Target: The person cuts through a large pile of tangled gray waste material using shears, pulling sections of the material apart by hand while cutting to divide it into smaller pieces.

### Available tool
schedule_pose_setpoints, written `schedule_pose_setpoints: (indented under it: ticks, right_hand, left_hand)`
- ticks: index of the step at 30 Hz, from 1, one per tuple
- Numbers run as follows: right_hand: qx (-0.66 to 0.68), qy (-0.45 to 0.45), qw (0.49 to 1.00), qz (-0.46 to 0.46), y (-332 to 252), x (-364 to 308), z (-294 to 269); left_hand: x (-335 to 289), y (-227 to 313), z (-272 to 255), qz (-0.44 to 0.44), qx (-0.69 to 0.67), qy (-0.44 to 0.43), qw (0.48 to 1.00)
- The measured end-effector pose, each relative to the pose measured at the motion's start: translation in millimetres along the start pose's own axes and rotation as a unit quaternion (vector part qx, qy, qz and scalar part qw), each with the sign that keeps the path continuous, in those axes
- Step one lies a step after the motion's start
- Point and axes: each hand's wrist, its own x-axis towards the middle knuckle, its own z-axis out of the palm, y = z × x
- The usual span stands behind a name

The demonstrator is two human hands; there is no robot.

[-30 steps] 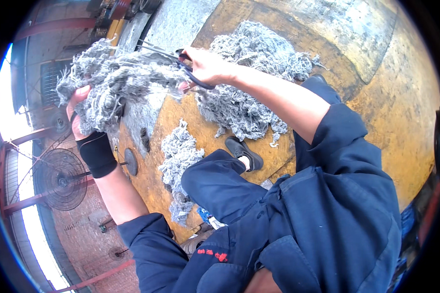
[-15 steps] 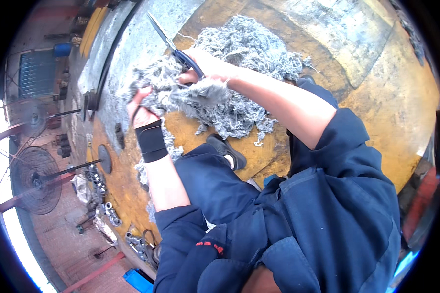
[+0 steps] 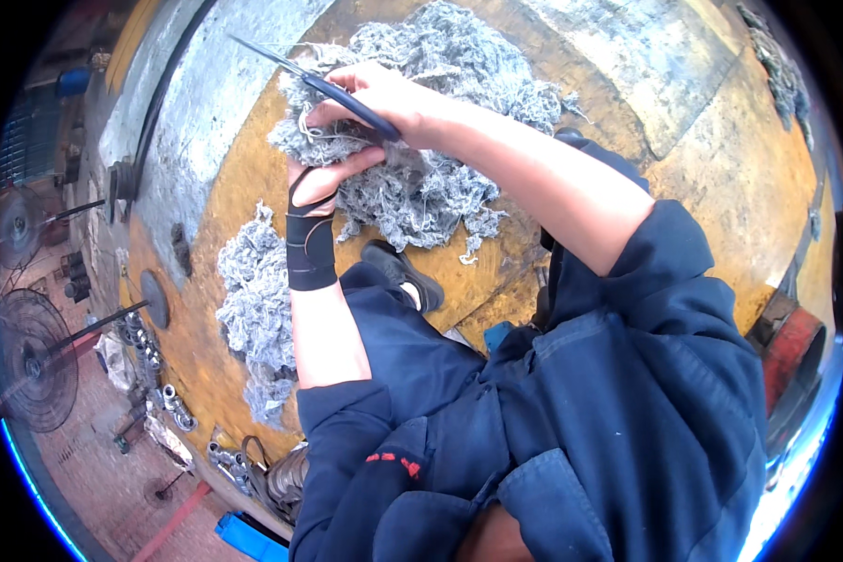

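My right hand (image 3: 379, 98) is closed around the dark-handled scissors (image 3: 351, 105), whose long blades point up and to the left. Its fingers also press into a tangled clump of grey yarn (image 3: 300, 140). From below, my left hand (image 3: 320, 183) grips the same clump, thumb stretched to the right and the other fingers mostly hidden; a black wrap covers that wrist. Behind and beneath my hands lies a large heap of grey yarn (image 3: 468, 70). A smaller yarn pile (image 3: 258, 300) sits left of my left forearm.
The yarn lies on a worn yellow-brown surface (image 3: 225, 197) with a grey metal sheet (image 3: 225, 84) at the far left. My dark shoe (image 3: 398, 272) rests near the heap. Metal fittings (image 3: 176, 407) and a caged fan (image 3: 37, 361) are at left; a red drum-like object (image 3: 791, 356) is at right.
Both hands have drawn closer together, the left shifting rightward under the clump. The scissors have tilted flatter toward the left. The smaller yarn pile now shows more fully as the view has shifted.
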Motion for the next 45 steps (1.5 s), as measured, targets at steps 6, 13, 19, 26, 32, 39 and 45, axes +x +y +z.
schedule_pose_setpoints:
  ticks: [6, 13, 19, 26, 32, 39, 45]
  right_hand:
    - [-0.062, -0.137, 0.989, 0.004, -14.4, -8.9, 15.0]
    - [-0.019, -0.01, 0.992, -0.121, -21.7, -12.9, -12.3]
    - [-0.108, 0.111, 0.984, 0.084, -21.3, -29.4, -24.4]
    - [-0.066, -0.065, 0.932, 0.35, 6.1, -60.6, 13.1]
    - [0.04, -0.096, 0.91, 0.401, 39.1, -59.9, 37.6]
    - [0.082, -0.036, 0.936, 0.34, 48.0, -32.9, 48.0]
    - [0.097, -0.041, 0.945, 0.31, 30.2, -31.1, 43.1]
  left_hand:
    - [0.6, -6.0, 5.3, -0.036, -0.213, 0.086, 0.972]
    - [-18.7, -16.9, -52.4, 0.019, -0.336, 0.08, 0.938]
    - [-35.1, -33.3, -135.7, 0.073, -0.452, 0.084, 0.885]
    - [-52.8, -23.3, -154.8, 0.133, -0.527, -0.005, 0.839]
    - [-58.6, -9.0, -126.6, 0.057, -0.594, -0.049, 0.801]
    - [-63.9, -3.7, -119.8, -0.017, -0.609, -0.109, 0.785]
    - [-81.3, -7.7, -122.3, 0.0, -0.516, 0.034, 0.856]
